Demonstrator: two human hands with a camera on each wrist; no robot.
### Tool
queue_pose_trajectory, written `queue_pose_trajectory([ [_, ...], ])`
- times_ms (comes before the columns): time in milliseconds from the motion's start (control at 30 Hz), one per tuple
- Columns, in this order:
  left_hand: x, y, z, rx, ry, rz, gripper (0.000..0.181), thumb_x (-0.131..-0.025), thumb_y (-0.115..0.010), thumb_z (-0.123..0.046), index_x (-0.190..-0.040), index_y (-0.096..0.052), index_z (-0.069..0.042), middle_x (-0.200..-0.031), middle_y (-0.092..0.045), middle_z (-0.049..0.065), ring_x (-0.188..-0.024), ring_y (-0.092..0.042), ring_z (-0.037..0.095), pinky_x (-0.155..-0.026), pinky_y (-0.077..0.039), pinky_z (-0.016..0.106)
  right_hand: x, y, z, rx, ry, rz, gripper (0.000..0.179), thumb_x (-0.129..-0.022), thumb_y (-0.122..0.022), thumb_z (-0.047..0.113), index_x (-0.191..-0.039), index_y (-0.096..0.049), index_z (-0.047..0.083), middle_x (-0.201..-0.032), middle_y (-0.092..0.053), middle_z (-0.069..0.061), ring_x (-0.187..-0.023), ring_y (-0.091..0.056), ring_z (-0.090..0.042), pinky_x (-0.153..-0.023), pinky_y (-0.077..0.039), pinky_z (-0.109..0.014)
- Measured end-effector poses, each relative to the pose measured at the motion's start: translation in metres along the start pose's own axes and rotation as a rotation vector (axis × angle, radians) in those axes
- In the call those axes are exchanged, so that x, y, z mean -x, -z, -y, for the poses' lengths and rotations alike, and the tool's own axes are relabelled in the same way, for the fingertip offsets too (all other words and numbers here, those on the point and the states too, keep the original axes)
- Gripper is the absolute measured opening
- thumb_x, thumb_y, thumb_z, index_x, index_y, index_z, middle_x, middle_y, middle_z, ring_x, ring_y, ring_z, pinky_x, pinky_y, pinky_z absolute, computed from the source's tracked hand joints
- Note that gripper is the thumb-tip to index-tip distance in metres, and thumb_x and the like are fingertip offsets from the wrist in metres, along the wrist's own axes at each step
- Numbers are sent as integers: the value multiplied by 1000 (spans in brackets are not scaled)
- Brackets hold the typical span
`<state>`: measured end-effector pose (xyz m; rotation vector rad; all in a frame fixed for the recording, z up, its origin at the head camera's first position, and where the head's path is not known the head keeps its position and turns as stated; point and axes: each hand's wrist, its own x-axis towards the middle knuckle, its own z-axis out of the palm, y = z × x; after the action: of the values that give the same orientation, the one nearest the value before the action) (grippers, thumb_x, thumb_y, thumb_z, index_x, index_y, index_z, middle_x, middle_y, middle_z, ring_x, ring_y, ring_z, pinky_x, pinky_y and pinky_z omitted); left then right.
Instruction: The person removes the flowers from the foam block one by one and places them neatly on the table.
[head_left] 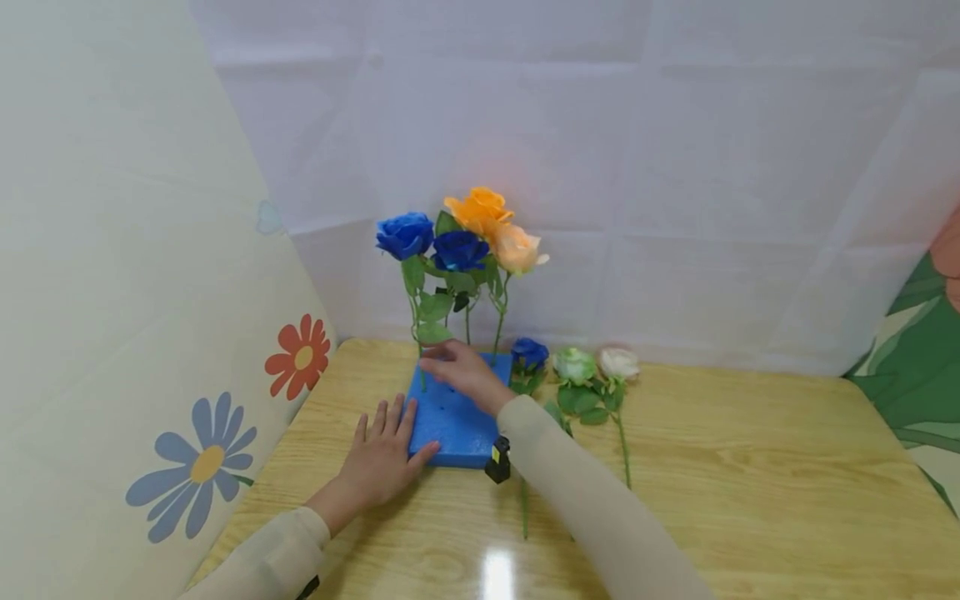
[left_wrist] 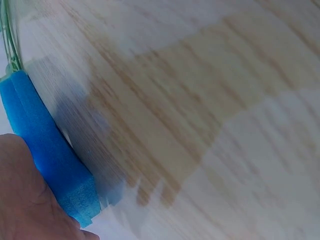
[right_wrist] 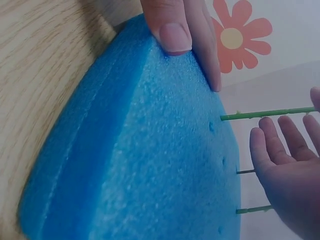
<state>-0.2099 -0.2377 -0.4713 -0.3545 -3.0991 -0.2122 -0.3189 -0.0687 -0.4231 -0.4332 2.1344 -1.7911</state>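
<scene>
While the left hand [head_left: 378, 460] rests along the left side of a blue foam block [head_left: 457, 433], its fingers lie straight and spread, thumb at the near left corner. Right hand [head_left: 472, 379] reaches over the block's top, by the stem [right_wrist: 250, 115] of the leftmost blue rose [head_left: 405, 236]. Fingers slightly bent, thumb and fingertips on either side of this stem; cannot tell whether they pinch it. Stem foot meets the block's upper face.

Block sits on a wood-grain table [head_left: 750, 475], towards its left side. Small holes show in its top. Also upright in it: a darker blue rose [head_left: 459, 250], an orange rose [head_left: 480, 210] behind, a peach rose [head_left: 517, 248] to the right. Blooms crowd close together.

Lying right of the block, heads towards the back: a loose blue rose [head_left: 529, 353], a pale green rose [head_left: 574, 365], a whitish-pink rose [head_left: 618, 363]. Right forearm covers part of their stems.

White cloth [head_left: 720, 183] hangs behind. Left panel carries a red flower print [head_left: 303, 358] and a grey-blue one.
</scene>
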Motion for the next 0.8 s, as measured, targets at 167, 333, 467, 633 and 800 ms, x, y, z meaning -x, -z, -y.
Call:
queue_pose_trajectory([
  [167,0,0,0,-2,1,1,90,-101,-37,-66,-159,-23,1,-165,-19,27,-150,-17,51,-117,-11,72,-4,-4,2,54,-6,-18,41,-100,-66,31,-138,-62,17,-133,-66,-4,-116,-66,-24,-100,-53,-43],
  [333,0,1,0,3,3,1,90,-101,-37,-67,-159,-24,1,-165,-20,27,-150,-17,51,-117,-11,72,-8,-7,2,123,14,-43,36,-100,-65,29,-135,-65,16,-132,-67,-3,-122,-63,-22,-102,-51,-40],
  [467,1,2,-1,7,6,6,90,-101,-38,-66,-159,-24,1,-165,-19,27,-150,-18,51,-117,-11,72,-9,-8,2,94,40,-33,34,-99,-68,25,-131,-69,14,-127,-71,-1,-120,-65,-19,-102,-51,-37],
  [633,1,2,-1,3,7,14,90,-101,-37,-67,-159,-24,1,-165,-19,27,-150,-17,51,-117,-11,72,-8,-7,2,50,66,-33,34,-97,-70,23,-129,-70,11,-121,-73,1,-114,-68,-15,-98,-54,-33],
  [800,1,2,0,-4,7,16,90,-101,-36,-67,-159,-24,0,-165,-20,27,-150,-17,51,-116,-12,72,-7,-6,6,-10,76,-67,29,-97,-70,21,-125,-71,12,-119,-73,0,-111,-69,-15,-96,-55,-31],
])
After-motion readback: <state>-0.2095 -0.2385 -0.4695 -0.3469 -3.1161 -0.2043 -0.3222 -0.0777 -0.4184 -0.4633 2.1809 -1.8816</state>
